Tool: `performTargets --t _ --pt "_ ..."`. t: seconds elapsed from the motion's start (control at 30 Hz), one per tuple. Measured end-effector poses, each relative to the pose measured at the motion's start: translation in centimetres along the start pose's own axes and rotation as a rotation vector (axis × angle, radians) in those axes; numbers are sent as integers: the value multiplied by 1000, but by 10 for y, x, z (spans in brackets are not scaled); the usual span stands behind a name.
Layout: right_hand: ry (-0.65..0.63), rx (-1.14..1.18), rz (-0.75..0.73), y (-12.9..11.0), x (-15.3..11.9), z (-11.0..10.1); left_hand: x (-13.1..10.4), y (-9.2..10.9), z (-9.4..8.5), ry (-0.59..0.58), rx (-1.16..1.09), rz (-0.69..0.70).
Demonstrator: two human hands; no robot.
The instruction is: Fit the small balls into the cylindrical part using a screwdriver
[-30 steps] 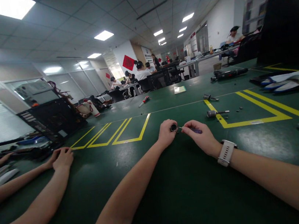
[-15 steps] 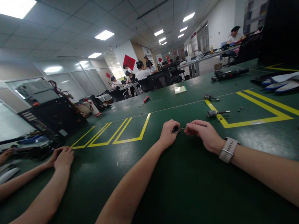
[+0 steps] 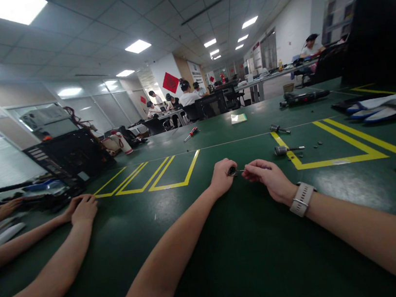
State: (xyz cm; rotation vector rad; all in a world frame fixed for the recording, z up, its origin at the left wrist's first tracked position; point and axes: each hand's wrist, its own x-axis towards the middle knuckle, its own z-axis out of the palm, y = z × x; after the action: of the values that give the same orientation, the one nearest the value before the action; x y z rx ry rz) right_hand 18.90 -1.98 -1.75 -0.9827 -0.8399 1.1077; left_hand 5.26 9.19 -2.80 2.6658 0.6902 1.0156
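My left hand (image 3: 221, 178) is wrapped round a small dark cylindrical part (image 3: 232, 170), whose round open end faces right. Between thumb and fingertips, my right hand (image 3: 266, 176) pinches a thin metal rod (image 3: 241, 171). The rod's tip reaches to the rim of the cylinder; whether it touches is too small to tell. Right of my hands, a dark motor-like cylinder with a shaft (image 3: 283, 150) lies across yellow tape. Behind it rests a similar shafted part (image 3: 278, 129), and several tiny dark pieces (image 3: 315, 146) are scattered close by.
A red-handled screwdriver (image 3: 192, 133) and a pale note pad (image 3: 238, 118) lie farther back. A black power tool (image 3: 303, 97) and white-blue gloves (image 3: 386, 108) are at the right. On the left, a co-worker's hands (image 3: 83, 209) rest on the green table (image 3: 178, 215) near black equipment (image 3: 73, 153).
My right hand has shifted very slightly left, bringing the thin rod closer to the cylinder. My left hand stays in place. In the background, a person has straightened up.
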Motion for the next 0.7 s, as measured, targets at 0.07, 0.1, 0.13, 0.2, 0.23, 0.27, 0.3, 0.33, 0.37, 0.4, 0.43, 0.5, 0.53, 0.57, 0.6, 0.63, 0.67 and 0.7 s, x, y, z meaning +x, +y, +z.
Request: performTargets --t 0.07,0.1,0.13,0.2,0.23,0.27,0.3,0.33,0.37,0.4,0.43,0.5,0.53,0.57,0.6,0.63,0.67,0.7 --pt "-5 4 3 1 1 -1 0 0 0 -11 3 8" --pt "-10 9 8 1 2 -1 0 -1 0 -12 -3 8" --pt "-13 16 13 1 2 -2 0 -1 0 -11 -17 4" --pt "-19 28 24 1 3 -3 0 -1 0 -3 -50 -10" --pt "-21 35 29 1 4 -4 0 -1 0 3 -63 -16" --pt "-22 42 33 1 4 -4 0 0 -1 8 -72 -21" --pt "-21 49 35 1 4 -4 0 0 -1 13 -77 -25" --pt "-20 55 37 1 5 -4 0 0 -1 19 -79 -33" --pt "-18 60 38 1 5 -4 0 1 -1 23 -79 -42" --pt "-15 65 39 1 5 -4 0 1 -1 24 -78 -51" --pt "-13 67 40 1 5 -4 0 2 -1 23 -76 -58" --pt "-10 70 43 1 5 -3 0 2 -1 17 -69 -62" --pt "-9 70 45 1 4 -3 0 1 -1 15 -62 -57" --pt "-8 70 47 1 4 -3 0 1 0 14 -49 -51" --pt "-7 71 48 0 4 -2 0 0 0 13 -31 -45" --pt "-5 71 48 0 3 -2 0 -1 0 14 -13 -40" --pt "-3 72 48 -1 3 -2 0 -2 1 14 5 -37" --pt "-2 73 48 -1 3 -2 0 -3 1 15 19 -35"
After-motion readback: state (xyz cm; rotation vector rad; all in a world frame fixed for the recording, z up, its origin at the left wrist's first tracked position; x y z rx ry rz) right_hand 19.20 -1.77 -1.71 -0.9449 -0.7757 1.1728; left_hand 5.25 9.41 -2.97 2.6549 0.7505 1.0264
